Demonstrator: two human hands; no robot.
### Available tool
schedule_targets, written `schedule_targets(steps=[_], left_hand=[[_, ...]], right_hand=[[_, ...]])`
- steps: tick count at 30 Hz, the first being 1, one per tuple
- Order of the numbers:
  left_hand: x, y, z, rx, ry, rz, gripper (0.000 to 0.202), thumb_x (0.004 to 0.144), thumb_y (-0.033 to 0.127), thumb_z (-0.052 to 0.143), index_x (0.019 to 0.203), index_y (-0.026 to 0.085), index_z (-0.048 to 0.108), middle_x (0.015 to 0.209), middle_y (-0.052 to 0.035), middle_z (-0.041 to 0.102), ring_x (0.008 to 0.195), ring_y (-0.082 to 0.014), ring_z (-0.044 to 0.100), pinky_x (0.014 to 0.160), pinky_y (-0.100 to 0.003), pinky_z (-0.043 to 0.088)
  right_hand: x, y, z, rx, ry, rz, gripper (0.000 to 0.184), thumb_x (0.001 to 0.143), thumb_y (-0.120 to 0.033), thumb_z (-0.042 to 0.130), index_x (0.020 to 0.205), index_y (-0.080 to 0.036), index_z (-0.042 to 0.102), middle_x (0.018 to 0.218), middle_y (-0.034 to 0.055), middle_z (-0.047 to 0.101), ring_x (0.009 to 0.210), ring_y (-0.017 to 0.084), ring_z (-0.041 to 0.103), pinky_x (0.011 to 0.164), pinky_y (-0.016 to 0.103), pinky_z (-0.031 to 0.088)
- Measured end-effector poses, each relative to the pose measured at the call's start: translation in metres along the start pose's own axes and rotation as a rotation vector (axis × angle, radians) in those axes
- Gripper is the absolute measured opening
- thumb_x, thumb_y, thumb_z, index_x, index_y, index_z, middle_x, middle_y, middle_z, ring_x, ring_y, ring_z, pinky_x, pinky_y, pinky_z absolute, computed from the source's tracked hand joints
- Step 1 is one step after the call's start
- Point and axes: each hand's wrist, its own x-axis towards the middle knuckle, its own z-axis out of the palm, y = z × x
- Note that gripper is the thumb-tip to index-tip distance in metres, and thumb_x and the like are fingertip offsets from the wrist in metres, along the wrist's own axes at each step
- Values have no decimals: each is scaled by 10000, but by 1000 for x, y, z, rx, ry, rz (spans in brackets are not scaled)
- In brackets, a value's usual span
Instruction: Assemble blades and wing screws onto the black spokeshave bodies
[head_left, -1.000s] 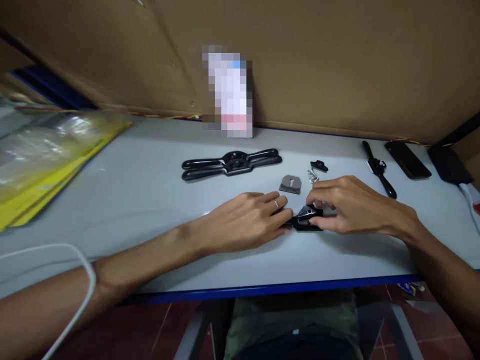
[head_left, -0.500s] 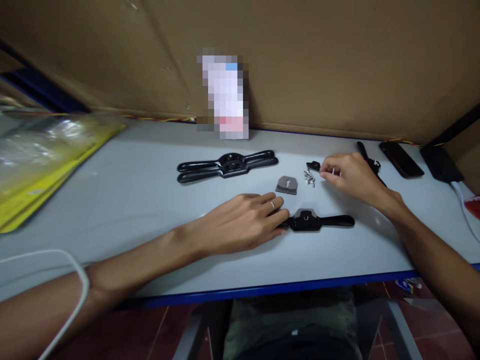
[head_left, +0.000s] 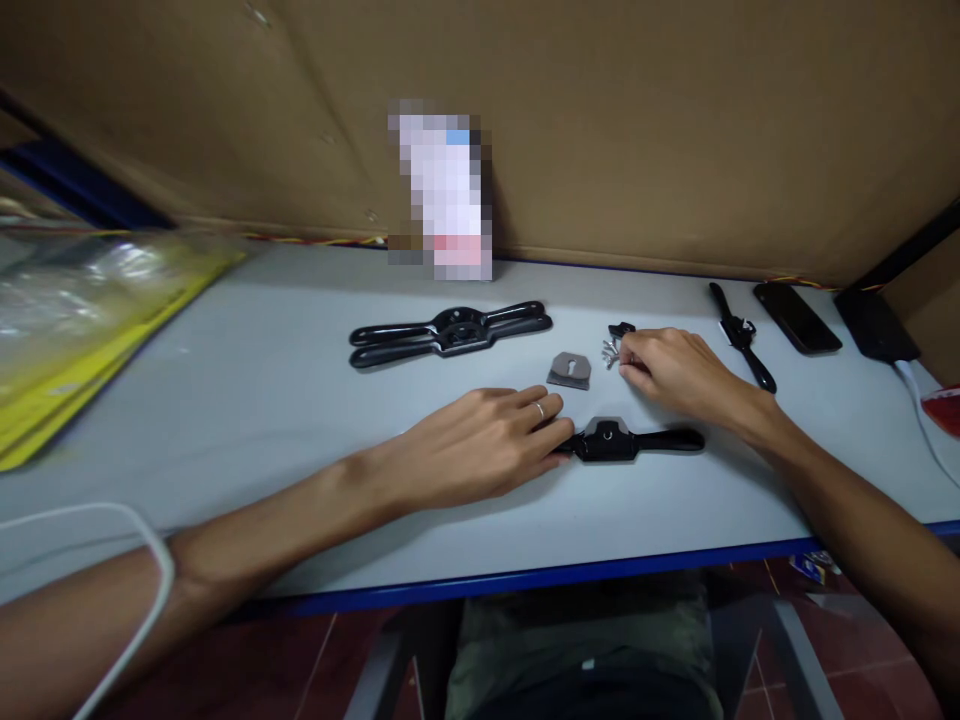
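Note:
A black spokeshave (head_left: 609,440) with a grey blade lies near the front of the table. My left hand (head_left: 499,440) is closed round its left handle, which is mostly hidden. Fingers pinched together, my right hand (head_left: 675,368) is down at a small pile of silver screws (head_left: 610,353); its fingertips cover part of the pile, and what they hold is hidden. Just behind the pile lies a small black cap piece (head_left: 621,329). Between the two hands are grey blades (head_left: 570,370), seemingly stacked.
Two black spokeshave bodies (head_left: 461,335) lie together farther back. Another spokeshave (head_left: 742,335), a phone (head_left: 796,318) and a black device with a white cable (head_left: 876,326) are at right. Plastic-wrapped yellow packs (head_left: 112,340) lie at left. A cardboard wall (head_left: 637,130) stands behind.
My right hand has moved left and slightly towards me, from beside the small black piece down onto the screws. My left hand stays on the spokeshave handle.

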Motion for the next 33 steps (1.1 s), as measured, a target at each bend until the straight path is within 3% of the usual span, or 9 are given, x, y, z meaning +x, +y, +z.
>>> schedule_targets(steps=[3,9,13,17,23,29,33], left_hand=[[-1,0,0,17,7,31,210,1036,253,418,899,170,555,810,-22,583,707,-153,546,594,-294,411],[-3,-1,1,22,3,59,169,980,96,420,948,159,574,824,-28,588,715,-161,528,595,-305,403],[-3,-1,0,28,3,55,159,970,84,426,942,160,563,810,-25,578,705,-161,520,592,-302,397],[-2,-1,-1,30,-9,56,177,970,80,408,941,170,557,808,-24,579,705,-162,517,590,-301,399],[-2,-1,-1,7,3,60,157,963,80,433,927,161,563,806,-32,580,707,-164,515,587,-296,385],[-4,-2,1,9,-27,47,181,956,69,408,937,167,559,828,-33,582,717,-161,524,588,-293,401],[-4,-2,1,0,-39,42,197,942,55,397,943,167,559,843,-37,585,725,-163,539,593,-297,420]], right_hand=[[-3,2,-9,29,-24,-6,176,880,-138,478,851,-154,650,777,66,659,645,156,507,609,306,276],[-7,-9,-25,643,-118,-174,107,836,-201,594,757,-166,657,652,-36,597,582,88,451,587,248,319],[-9,-19,-23,780,-251,-224,93,817,-169,600,766,-147,675,638,-36,600,583,81,488,590,234,359],[-8,-20,-17,794,-299,-212,82,800,-143,603,764,-146,677,623,-39,602,566,78,499,580,225,381],[-8,-16,-13,760,-238,-219,74,814,-148,609,774,-153,671,632,-42,591,578,82,498,584,226,372],[-11,-23,-15,543,-171,-306,88,829,-126,570,783,-178,624,669,-47,572,597,89,455,636,247,332],[-13,-25,-20,418,-185,-288,98,841,-140,546,759,-192,553,637,-56,509,579,95,399,622,259,286]])
